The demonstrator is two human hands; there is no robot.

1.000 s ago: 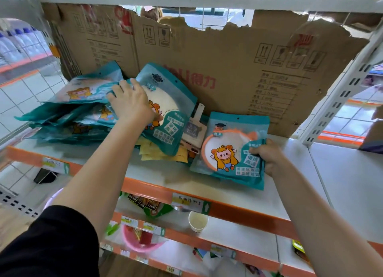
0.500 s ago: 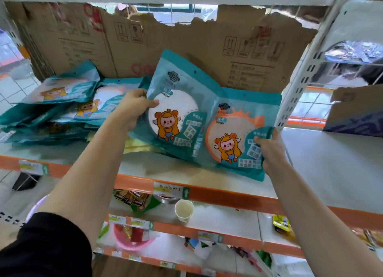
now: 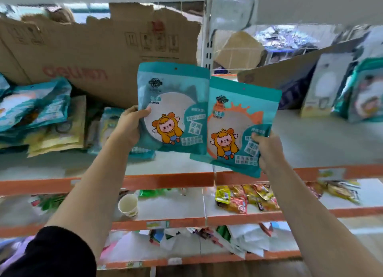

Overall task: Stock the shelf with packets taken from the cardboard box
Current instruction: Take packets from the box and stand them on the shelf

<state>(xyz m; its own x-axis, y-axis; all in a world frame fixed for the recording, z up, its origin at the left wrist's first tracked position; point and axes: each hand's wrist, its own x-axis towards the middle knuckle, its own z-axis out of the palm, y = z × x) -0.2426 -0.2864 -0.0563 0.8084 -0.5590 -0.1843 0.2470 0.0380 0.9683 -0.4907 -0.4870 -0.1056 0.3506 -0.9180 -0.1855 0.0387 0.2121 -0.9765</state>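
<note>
Setting: shop shelf [image 3: 310, 144], a white board with an orange front lip, one of several tiers. The view blurs toward its edges.

Sleeve [image 3: 51, 254]: black, lower left, nearest the camera. Both forearms are bare and reach up and forward.

Lower tier: cup [image 3: 128, 205], paper, upright; snacks [image 3: 246, 195], a loose heap to its right.

Left hand [image 3: 126, 129]: thumb on the face, fingers curled behind, pinching the left packet [image 3: 174, 102] at its left edge. The packet is upright, print toward the camera, held clear of the board.

Right hand [image 3: 267, 150]: fingers wrapped round the lower right corner of the right packet [image 3: 238, 119]. The packet is slightly tilted. Its inner edge overlaps the left packet's and appears to sit behind it.

Pile [image 3: 35, 104]: teal packets lying flat at far left of the shelf, untidy.

Row [image 3: 364, 90]: similar packets standing at far right, blurred.

Box [image 3: 93, 54]: torn cardboard with red lettering, standing along the back of the shelf's left half.

Step, as judged: both packets are in hand and placing is not yet done.

Handling note: a soft pouch held by one edge is likely to flop. Seat the bottom seam on the bare board first, lean the back on something firm, and only then let go. Set down one packet at a time, face forward, in line with the row. Keep clear of the pile.
</note>
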